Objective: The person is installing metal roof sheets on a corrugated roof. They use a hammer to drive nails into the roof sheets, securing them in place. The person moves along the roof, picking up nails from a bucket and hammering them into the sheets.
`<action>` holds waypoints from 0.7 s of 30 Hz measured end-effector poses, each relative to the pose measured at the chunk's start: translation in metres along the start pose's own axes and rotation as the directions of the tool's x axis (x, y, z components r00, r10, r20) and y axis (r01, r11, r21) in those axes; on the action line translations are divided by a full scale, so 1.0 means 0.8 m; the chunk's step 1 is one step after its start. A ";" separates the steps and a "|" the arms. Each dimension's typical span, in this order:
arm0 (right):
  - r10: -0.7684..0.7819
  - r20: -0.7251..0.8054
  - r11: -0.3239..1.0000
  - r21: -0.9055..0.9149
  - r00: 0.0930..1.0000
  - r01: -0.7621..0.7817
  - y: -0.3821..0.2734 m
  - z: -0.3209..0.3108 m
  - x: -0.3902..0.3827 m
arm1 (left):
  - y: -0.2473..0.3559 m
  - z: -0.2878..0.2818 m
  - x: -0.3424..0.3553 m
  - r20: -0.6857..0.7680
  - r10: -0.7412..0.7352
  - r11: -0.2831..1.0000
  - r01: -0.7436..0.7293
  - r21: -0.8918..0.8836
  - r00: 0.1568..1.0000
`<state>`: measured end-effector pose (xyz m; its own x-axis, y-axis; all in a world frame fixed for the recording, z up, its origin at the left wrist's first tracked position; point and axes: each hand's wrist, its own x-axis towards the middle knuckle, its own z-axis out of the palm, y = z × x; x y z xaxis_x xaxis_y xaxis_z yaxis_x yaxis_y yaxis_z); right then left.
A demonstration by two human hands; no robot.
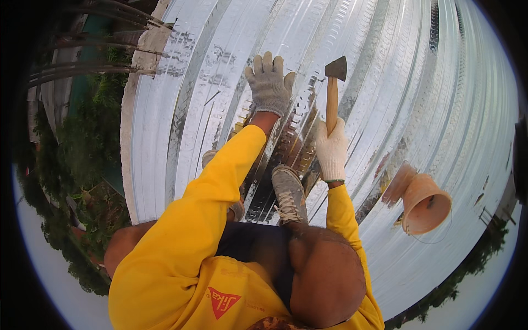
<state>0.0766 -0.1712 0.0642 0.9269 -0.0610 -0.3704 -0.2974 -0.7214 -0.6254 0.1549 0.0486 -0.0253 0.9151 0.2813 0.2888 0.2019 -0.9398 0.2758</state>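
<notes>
My left hand (268, 85), in a grey knit glove, lies palm-down with fingers spread on the ribbed silver metal sheeting (198, 115). To its right, my right hand (331, 151), in a white glove, grips the wooden handle of a hammer-like tool (335, 70) with a wedge-shaped dark metal head, angled up from the fist. A small dark nail-like piece (212, 98) lies left of my left hand. My shoe (289, 195) rests on the sheeting between my arms.
An orange bucket (423, 203) with a wire handle stands at the right on the sheeting. Several steel bars (121, 69) stick out over the rough concrete edge (133, 99) at the left. Beyond that edge, trees (82, 148) show below. The sheeting curves away to the right rim.
</notes>
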 end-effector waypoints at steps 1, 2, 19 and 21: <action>-0.049 -0.034 0.998 0.047 0.998 0.051 -0.020 -0.015 -0.002 | -0.002 -0.001 -0.007 0.019 -0.004 1.000 0.004 -0.004 1.000; -0.099 -0.084 0.990 0.091 0.992 0.107 -0.051 -0.033 -0.001 | -0.007 0.002 -0.008 0.004 -0.002 1.000 0.002 0.000 1.000; 0.004 -0.242 0.903 0.419 0.970 0.101 -0.108 -0.082 -0.010 | -0.021 0.008 -0.018 -0.034 -0.008 0.999 0.009 0.035 0.999; -0.066 -0.390 0.874 0.421 0.918 0.242 -0.108 -0.079 -0.013 | -0.016 0.008 -0.016 -0.028 -0.001 1.000 0.001 0.015 1.000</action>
<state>0.1068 -0.1514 0.1655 0.9603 -0.2773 -0.0309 -0.1322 -0.3549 -0.9255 0.1430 0.0557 -0.0387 0.9050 0.2871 0.3138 0.2079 -0.9423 0.2624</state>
